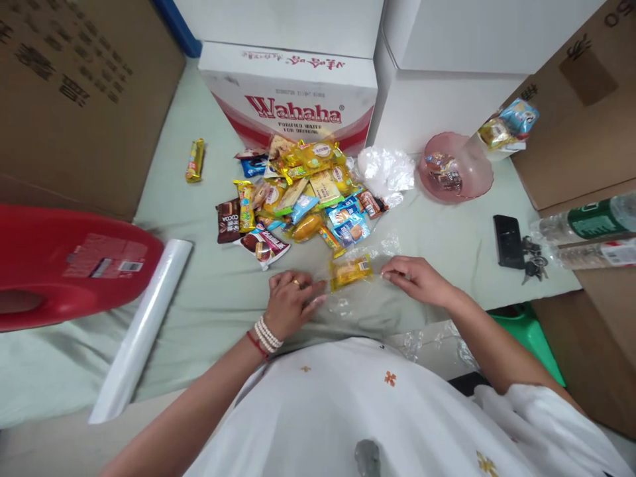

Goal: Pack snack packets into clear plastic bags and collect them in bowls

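Observation:
A snack in a yellow wrapper (350, 271) lies between my hands, with thin clear plastic film (342, 306) spread around and under it. My left hand (291, 301) is at the packet's left side, thumb and forefinger closing at the film's edge; those fingertips are slightly blurred. On the other side, my right hand (417, 278) pinches the film between thumb and fingers, just off the wrapper. Right beyond them is a heap of wrapped snacks (303, 199) in yellow, blue and brown packaging.
Behind the heap stands a Wahaha carton (298, 99). Crumpled clear plastic (386, 173) and a pink bowl (477, 172) holding wrapped snacks are to the right, with a black phone-like object (507, 242) and keys (534, 262). A white roll (144, 331) and red container (74, 265) occupy the left.

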Motion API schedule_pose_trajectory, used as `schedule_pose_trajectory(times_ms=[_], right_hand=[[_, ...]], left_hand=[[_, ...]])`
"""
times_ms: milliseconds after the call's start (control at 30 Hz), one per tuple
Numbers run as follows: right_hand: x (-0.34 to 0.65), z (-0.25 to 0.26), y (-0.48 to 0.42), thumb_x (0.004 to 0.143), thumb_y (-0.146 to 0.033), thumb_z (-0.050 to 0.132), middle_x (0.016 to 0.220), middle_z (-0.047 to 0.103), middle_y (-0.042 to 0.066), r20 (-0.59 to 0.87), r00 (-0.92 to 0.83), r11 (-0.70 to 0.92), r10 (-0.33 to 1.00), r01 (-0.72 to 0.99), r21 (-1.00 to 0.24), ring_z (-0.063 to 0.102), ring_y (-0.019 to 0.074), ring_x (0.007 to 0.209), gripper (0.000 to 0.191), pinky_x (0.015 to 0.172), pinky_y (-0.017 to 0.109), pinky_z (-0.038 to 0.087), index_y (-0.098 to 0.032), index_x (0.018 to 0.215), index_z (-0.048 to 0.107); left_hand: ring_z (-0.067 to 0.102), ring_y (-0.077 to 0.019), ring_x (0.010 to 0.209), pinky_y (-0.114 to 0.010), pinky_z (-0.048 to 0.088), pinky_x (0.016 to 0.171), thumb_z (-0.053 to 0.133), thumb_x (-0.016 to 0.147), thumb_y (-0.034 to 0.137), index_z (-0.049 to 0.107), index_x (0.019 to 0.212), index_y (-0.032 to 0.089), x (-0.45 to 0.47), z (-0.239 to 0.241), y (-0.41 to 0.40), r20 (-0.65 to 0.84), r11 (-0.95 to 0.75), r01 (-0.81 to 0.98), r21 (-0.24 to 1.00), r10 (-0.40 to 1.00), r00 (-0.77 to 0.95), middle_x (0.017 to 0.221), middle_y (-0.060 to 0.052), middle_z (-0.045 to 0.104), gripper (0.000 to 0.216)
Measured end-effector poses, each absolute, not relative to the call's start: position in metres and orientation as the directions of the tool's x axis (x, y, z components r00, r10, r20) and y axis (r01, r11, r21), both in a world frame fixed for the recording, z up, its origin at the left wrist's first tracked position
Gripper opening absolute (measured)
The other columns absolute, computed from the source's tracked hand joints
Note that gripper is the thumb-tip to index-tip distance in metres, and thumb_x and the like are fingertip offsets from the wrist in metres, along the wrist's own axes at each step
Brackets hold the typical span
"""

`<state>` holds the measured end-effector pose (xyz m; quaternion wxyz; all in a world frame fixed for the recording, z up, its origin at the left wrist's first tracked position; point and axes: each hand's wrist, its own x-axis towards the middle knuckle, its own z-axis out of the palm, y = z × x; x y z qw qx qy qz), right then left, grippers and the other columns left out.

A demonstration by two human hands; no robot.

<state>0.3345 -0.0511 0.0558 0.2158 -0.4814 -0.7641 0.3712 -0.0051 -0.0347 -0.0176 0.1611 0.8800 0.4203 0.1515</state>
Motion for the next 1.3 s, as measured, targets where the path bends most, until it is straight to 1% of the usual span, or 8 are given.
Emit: schedule_pose_trajectory(times_ms=[267,400,533,700,833,967,1133,1300], right_hand=[[0.336,0.039,0.002,0.103,-0.036,0.046,0.077,0.067,0.003,-0.239,-0.389,0.139,0.89,0.729,-0.67,0.059,0.0175,0.069,0.032,0.066,0.028,0.044,-0.018,0.096,0.072],[0.317,0.049,0.031,0.099,-0.03,0.055,0.119,0.068,0.016,-0.003,-0.394,0.367,0.919,0.859,-0.358,0.06,0.0305,0.107,0.03,0.089,0.04,0.049,-0.017,0.121,0.071],[0.284,0.045,0.06,0.089,-0.022,0.07,0.149,0.054,0.014,0.172,-0.601,0.625,0.78,0.737,-0.257,0.038,0.0363,0.14,0.05,0.117,0.054,0.032,-0.021,0.139,0.063],[0.262,0.037,0.084,0.094,-0.027,0.067,0.148,0.055,0.008,0.168,-0.751,0.749,0.638,0.554,-0.364,0.035,0.0345,0.144,0.015,0.117,0.054,0.031,-0.025,0.103,0.078],[0.255,0.045,0.096,0.098,-0.031,0.059,0.122,0.066,0.012,0.092,-0.745,0.675,0.661,0.536,-0.508,0.059,0.0255,0.112,0.023,0.1,0.039,0.044,-0.018,0.094,0.077],[0.241,0.055,0.1,0.103,-0.033,0.048,0.101,0.067,0.012,-0.07,-0.563,0.488,0.823,0.765,-0.421,0.061,0.0213,0.088,0.034,0.08,0.031,0.042,-0.014,0.09,0.073],[0.236,0.058,0.09,0.104,-0.041,0.048,0.094,0.068,0.01,-0.09,-0.468,0.394,0.879,0.82,-0.415,0.06,0.0203,0.083,0.037,0.072,0.029,0.036,-0.015,0.093,0.072],[0.256,0.055,0.073,0.094,-0.033,0.066,0.087,0.069,0.004,-0.068,-0.476,0.358,0.877,0.741,-0.568,0.06,0.0187,0.079,0.023,0.07,0.026,0.039,-0.018,0.111,0.072]], left_hand=[[0.051,-0.0264,0.084,-0.041,0.032,0.078,0.045,0.103,0.042,0.081,0.087,0.023,0.018,-0.025,-0.026,0.093,-0.197,0.847,0.494,0.98,0.173,0.075,-0.008,0.066,0.044],[0.052,-0.0273,0.089,-0.044,0.039,0.086,0.053,0.098,0.042,0.081,0.094,0.022,0.024,-0.03,-0.024,0.146,-0.131,0.825,0.55,0.987,0.06,0.087,-0.009,0.069,0.034],[0.056,-0.03,0.104,-0.048,0.044,0.098,0.06,0.089,0.033,0.072,0.117,0.017,0.025,-0.034,-0.023,0.228,-0.157,0.774,0.614,0.974,0.017,0.108,-0.013,0.066,0.034],[0.053,-0.0344,0.129,-0.053,0.043,0.109,0.066,0.084,0.035,0.046,0.147,0.018,0.027,-0.037,-0.023,0.257,-0.201,0.678,0.707,0.966,0.019,0.138,-0.017,0.058,0.069],[0.062,-0.033,0.118,-0.052,0.048,0.103,0.072,0.084,0.049,0.036,0.153,0.018,0.033,-0.036,-0.02,0.198,-0.177,0.634,0.753,0.98,0.038,0.138,-0.019,0.058,0.084],[0.069,-0.0287,0.098,-0.044,0.053,0.09,0.076,0.08,0.056,0.036,0.152,0.016,0.043,-0.029,-0.01,0.1,-0.089,0.644,0.76,0.995,0.019,0.125,-0.016,0.067,0.092],[0.067,-0.0231,0.071,-0.03,0.045,0.066,0.069,0.082,0.046,0.062,0.121,0.021,0.046,-0.02,0.008,-0.123,0.108,0.747,0.656,0.992,-0.036,0.073,0.0,0.068,0.047],[0.062,-0.0197,0.067,-0.028,0.038,0.062,0.058,0.079,0.028,0.067,0.085,0.022,0.039,-0.015,0.018,-0.13,0.085,0.752,0.653,0.991,0.002,0.071,-0.001,0.069,0.013]])
